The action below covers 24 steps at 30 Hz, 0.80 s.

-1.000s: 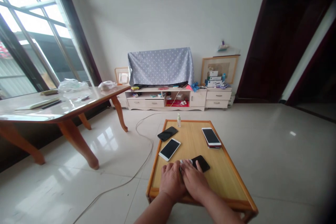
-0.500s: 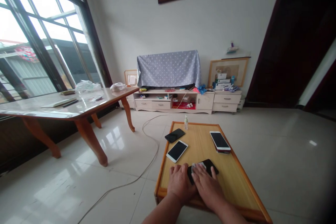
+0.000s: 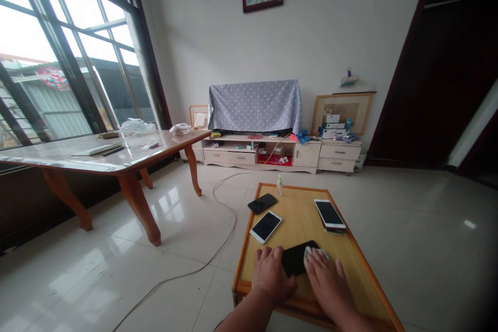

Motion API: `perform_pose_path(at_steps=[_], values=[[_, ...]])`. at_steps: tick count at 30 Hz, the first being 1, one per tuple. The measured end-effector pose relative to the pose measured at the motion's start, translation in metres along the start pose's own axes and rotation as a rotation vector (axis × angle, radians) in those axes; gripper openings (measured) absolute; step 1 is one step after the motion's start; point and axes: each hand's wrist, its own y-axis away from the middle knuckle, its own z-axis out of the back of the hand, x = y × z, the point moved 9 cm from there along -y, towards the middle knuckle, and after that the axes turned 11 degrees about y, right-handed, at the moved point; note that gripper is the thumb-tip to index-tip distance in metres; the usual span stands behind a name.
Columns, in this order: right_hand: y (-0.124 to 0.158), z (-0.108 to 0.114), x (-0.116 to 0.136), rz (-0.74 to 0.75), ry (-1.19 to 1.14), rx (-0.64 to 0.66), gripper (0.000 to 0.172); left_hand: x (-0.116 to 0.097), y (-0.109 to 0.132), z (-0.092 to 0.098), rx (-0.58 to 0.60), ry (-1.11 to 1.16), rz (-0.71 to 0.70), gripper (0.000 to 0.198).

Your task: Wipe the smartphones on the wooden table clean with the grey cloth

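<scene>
A black smartphone (image 3: 294, 261) lies near the front of the low wooden table (image 3: 298, 207). My left hand (image 3: 269, 276) grips its left end, fingers curled and thumb along the near edge. On its right end my right hand (image 3: 324, 281) presses a white wipe (image 3: 309, 251) under nearly straight fingers, which partly cover the wipe. Just beyond my left hand lies a white phone (image 3: 266, 227) with a dark screen. Behind that is another black phone (image 3: 262, 204).
A small clear spray bottle (image 3: 279, 187) stands at the table's far edge. At the right edge, a white phone (image 3: 329, 215) rests on another phone. A cable (image 3: 229, 228) runs over the floor on the left, near a larger table (image 3: 128, 161).
My right hand has slid the wipe rightward across the phone, from its middle to its right end. My left hand stays at the left end. The view has shifted slightly.
</scene>
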Motion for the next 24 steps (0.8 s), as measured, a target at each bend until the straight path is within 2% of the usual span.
perform_pose_path(at_steps=[2,3,7,9,10,15,17,21,22,24], values=[[0.0,0.004,-0.015,-0.099,0.057,-0.028,0.065,0.001,0.0,0.0,-0.01,0.006,-0.011,0.054],[0.002,0.004,-0.012,-0.098,0.065,-0.03,0.065,0.001,0.0,0.0,-0.013,0.011,-0.016,0.053],[0.021,-0.001,0.038,0.161,-0.024,0.019,0.061,0.001,0.0,-0.001,0.011,0.022,-0.019,0.051],[0.027,-0.002,0.048,0.231,-0.052,0.036,0.059,0.0,0.0,-0.002,0.019,0.023,-0.016,0.051],[0.026,-0.001,0.044,0.209,-0.044,0.031,0.059,0.0,0.0,-0.001,0.012,0.026,-0.016,0.05],[0.014,0.008,-0.01,-0.094,0.095,-0.041,0.064,0.0,0.0,0.001,-0.035,0.04,-0.035,0.052],[0.017,0.008,-0.004,-0.083,0.1,-0.037,0.065,0.001,-0.001,-0.001,-0.024,0.035,-0.043,0.054],[0.03,0.006,0.042,0.161,-0.019,-0.006,0.06,0.003,-0.003,-0.006,0.005,0.014,-0.049,0.053],[0.03,0.007,0.046,0.186,-0.042,-0.003,0.059,0.004,-0.004,-0.007,0.002,0.01,-0.049,0.052],[0.023,0.01,0.033,0.129,-0.047,-0.007,0.058,0.003,-0.005,-0.007,-0.017,0.002,-0.054,0.053]])
